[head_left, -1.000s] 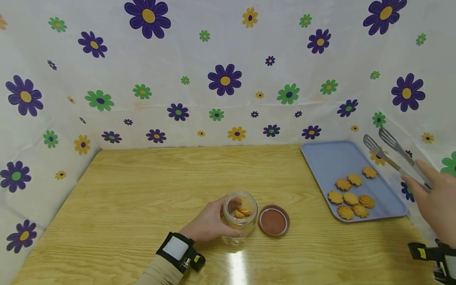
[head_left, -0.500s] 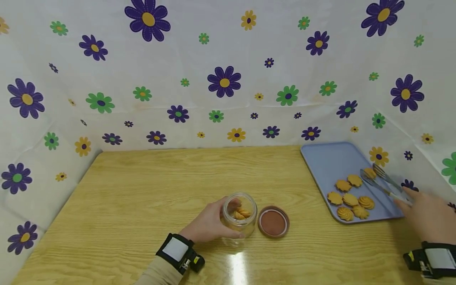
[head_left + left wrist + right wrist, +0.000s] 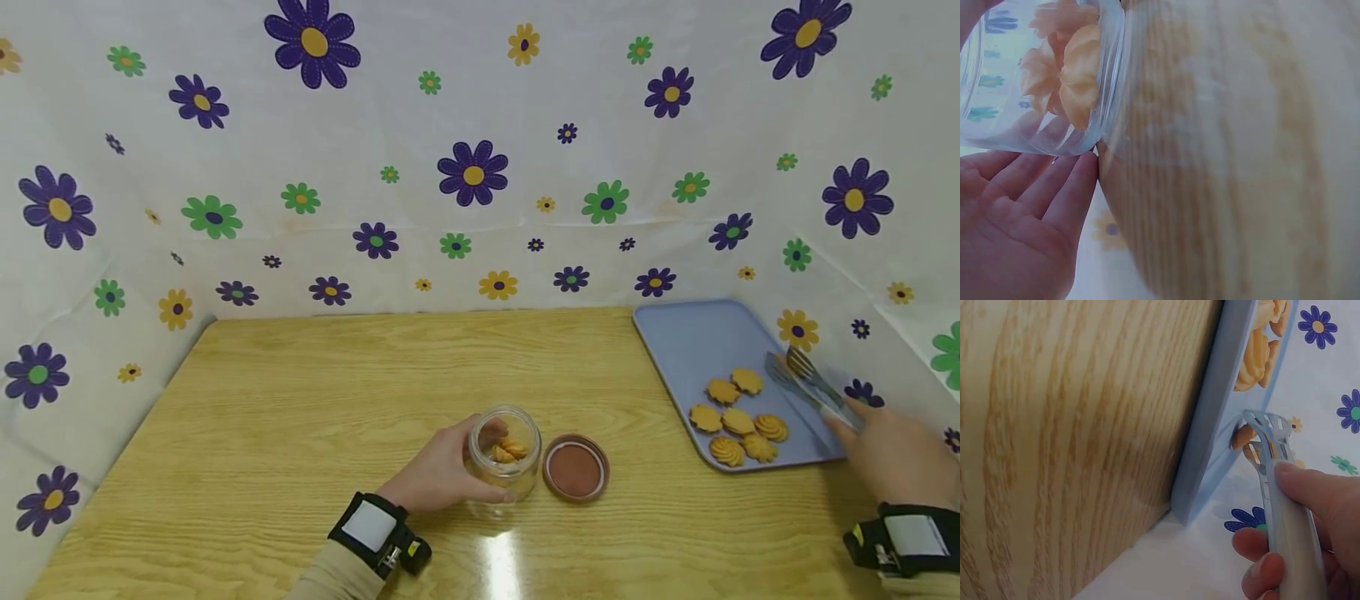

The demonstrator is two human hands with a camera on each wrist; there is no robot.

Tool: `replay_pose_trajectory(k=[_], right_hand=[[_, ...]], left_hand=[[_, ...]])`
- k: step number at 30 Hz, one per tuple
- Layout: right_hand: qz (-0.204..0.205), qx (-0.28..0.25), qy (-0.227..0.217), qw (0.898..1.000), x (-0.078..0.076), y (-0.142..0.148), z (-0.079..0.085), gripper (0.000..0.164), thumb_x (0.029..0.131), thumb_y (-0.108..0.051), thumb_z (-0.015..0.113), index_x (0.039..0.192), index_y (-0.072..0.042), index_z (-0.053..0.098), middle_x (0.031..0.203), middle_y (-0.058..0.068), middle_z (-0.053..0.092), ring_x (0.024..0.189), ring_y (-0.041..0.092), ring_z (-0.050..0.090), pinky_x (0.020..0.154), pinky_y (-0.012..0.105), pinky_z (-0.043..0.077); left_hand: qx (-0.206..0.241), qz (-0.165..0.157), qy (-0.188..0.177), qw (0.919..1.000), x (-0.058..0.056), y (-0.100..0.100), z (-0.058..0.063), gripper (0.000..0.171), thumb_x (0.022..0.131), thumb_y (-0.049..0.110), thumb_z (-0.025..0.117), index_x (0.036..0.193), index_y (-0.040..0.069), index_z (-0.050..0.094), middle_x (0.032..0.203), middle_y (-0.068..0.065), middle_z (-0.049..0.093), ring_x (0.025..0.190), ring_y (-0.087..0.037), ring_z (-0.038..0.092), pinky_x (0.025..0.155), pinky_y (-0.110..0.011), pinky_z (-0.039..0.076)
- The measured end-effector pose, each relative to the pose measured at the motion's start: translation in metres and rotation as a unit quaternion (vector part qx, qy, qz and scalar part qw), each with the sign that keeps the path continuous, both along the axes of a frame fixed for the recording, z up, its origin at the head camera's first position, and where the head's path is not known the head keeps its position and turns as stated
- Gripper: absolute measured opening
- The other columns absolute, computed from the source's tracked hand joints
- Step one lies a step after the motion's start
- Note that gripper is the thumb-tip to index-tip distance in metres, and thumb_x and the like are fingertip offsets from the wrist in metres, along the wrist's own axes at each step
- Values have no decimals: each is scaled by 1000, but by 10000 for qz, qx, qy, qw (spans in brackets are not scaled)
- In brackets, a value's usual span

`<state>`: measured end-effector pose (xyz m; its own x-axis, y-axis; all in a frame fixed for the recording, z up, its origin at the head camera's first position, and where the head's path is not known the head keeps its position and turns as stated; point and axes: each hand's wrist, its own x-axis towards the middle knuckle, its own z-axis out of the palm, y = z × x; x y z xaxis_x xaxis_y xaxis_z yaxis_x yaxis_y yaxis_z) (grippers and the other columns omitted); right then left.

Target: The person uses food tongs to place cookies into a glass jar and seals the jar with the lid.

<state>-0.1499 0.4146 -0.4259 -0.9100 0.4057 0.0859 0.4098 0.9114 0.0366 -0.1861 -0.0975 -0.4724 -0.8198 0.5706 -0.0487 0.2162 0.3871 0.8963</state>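
Note:
My left hand (image 3: 442, 468) grips a clear glass jar (image 3: 506, 442), its thumb and fingers around the side. A few cookies (image 3: 1063, 75) lie inside the jar, which has no lid on. With my right hand (image 3: 896, 450) I hold metal tongs (image 3: 1288, 506), thumb on one arm and fingers around the other. The slotted tong ends reach over the far right part of a blue tray (image 3: 690, 333). A cookie (image 3: 1244, 436) there sits between the tong ends, mostly hidden by them in the head view.
Several more cookies (image 3: 737, 418) lie on the near part of the tray. A brown round lid (image 3: 576, 468) lies on the wooden table (image 3: 360, 375), just right of the jar. A flowered white cloth (image 3: 405, 117) rises behind the table and along both sides.
My right hand has lowered the tongs from above the tray's right edge to the far right cookie, and their ends have drawn closer together. My left hand and the jar stay put.

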Motion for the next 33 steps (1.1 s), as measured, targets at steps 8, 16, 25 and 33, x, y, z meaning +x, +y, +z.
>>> replay_pose_trajectory(k=[8,16,25,33], right_hand=[[-354,-56,-155,9992,-2,-2,-1,48,99,-21,63,133,9,51,118,38,59,100,50,60,91,62,48],[-112,-284,673,9973,0,-9,1,44,100,-17,61,133,10,52,120,39,58,103,54,59,88,62,49],[1286,-886,2087,9654,6,-60,52,48,101,-23,61,141,2,52,70,23,59,51,28,48,43,34,35],[2684,-1549,3125,8979,26,-114,94,46,93,-15,73,137,-10,63,86,24,72,42,5,26,40,22,19]], left_hand=[[17,-6,-5,10000,-1,0,-3,79,72,41,90,139,18,54,129,11,61,123,-7,57,107,-38,45],[-5,-16,-1,10000,0,0,-1,79,72,41,90,138,18,54,128,12,61,122,-7,57,106,-38,45],[-33,6,1,10000,0,-1,-3,78,72,43,89,138,19,54,127,13,61,122,-7,57,106,-39,46],[-66,0,-10,10000,0,-1,-1,79,72,42,90,138,18,54,128,12,61,123,-7,57,107,-38,45]])
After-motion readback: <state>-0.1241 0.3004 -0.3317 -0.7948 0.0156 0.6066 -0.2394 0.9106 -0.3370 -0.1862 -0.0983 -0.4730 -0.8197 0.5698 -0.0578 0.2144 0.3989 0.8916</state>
